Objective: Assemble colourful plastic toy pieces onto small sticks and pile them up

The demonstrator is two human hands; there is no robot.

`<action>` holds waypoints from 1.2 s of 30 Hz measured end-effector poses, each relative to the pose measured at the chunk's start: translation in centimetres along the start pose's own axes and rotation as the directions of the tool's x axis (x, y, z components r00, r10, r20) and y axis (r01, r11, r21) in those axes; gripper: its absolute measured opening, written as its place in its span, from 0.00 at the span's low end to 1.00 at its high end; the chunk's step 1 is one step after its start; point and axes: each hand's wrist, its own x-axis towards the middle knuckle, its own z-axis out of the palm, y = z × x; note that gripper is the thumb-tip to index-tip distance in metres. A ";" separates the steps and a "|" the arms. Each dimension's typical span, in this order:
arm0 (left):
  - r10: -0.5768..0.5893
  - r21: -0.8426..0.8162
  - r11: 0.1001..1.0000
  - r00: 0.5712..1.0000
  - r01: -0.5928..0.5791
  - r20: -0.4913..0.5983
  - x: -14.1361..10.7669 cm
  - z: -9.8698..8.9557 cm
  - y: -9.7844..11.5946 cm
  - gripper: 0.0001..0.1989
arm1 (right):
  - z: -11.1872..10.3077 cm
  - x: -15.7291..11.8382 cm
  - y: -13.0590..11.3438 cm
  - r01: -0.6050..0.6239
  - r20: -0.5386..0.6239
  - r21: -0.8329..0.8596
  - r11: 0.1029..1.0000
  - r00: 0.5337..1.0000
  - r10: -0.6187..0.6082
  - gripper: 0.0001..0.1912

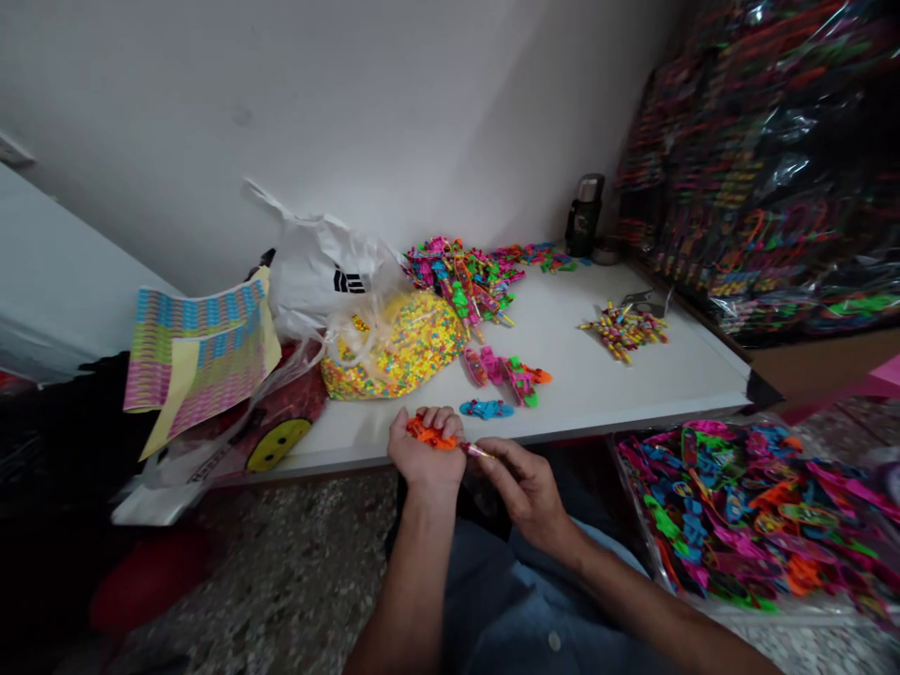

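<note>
My left hand (430, 469) is closed around an orange toy skateboard (430, 434), its fingers curled over the top. With thumb and fingertips, my right hand (527, 487) pinches a thin pink-and-yellow tube (476, 451), whose far end meets or nearly meets the orange toy. Just beyond my hands, on the white table, lies a blue toy skateboard (487, 409) with red wheels. Behind it are a few pink, green and orange toys (518, 377). A cluster of similar small tubes (624, 330) lies on the table's right side.
A clear bag of yellow candy-like bits (404, 352) stands beside a white plastic bag (327, 272). Sticker sheets (201, 347) hang at the left. Colorful toys (464, 277) pile at the wall near a thermos (585, 216). A tray of toys (745, 516) sits right, below large wrapped stacks (766, 169).
</note>
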 end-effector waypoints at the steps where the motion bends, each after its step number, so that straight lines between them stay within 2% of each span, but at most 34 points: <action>1: -0.003 -0.015 1.000 1.000 0.003 -0.008 0.0 0.1 -0.1 0.12 | -0.1 0.0 0.0 0.040 0.013 -0.065 0.997 0.999 -0.040 0.13; 5: -0.006 -0.031 1.000 1.000 0.005 -0.017 -0.1 0.4 -0.3 0.12 | -0.2 0.1 0.0 0.128 0.009 -0.134 0.983 0.992 -0.128 0.15; 13: 0.045 0.042 0.998 0.998 -0.043 -0.039 -0.1 0.3 -0.9 0.16 | -0.5 0.3 0.3 0.174 0.039 -0.178 0.968 0.985 -0.170 0.19; 19: 0.131 0.186 0.974 0.991 -0.132 0.015 0.2 -0.1 -1.3 0.20 | -0.7 0.4 -0.1 0.277 0.067 -0.275 0.920 0.961 -0.269 0.22; 25: 0.186 0.242 0.950 0.980 -0.199 0.075 0.1 -0.2 -2.2 0.21 | -0.3 0.1 0.3 0.314 0.013 -0.323 0.893 0.945 -0.328 0.22; 29: 0.167 0.312 0.932 0.982 -0.186 0.086 0.0 -0.5 -2.8 0.24 | -0.4 -0.2 0.9 0.345 0.006 -0.374 0.861 0.929 -0.370 0.23; 33: 0.141 0.360 0.920 0.988 -0.153 0.058 0.0 -0.9 -3.1 0.25 | -0.7 -0.3 1.5 0.432 0.073 -0.448 0.783 0.891 -0.449 0.25; 36: 0.133 0.348 0.926 0.989 -0.145 0.059 0.2 -1.1 -3.3 0.25 | -0.9 -0.4 1.8 0.442 0.086 -0.478 0.759 0.884 -0.460 0.26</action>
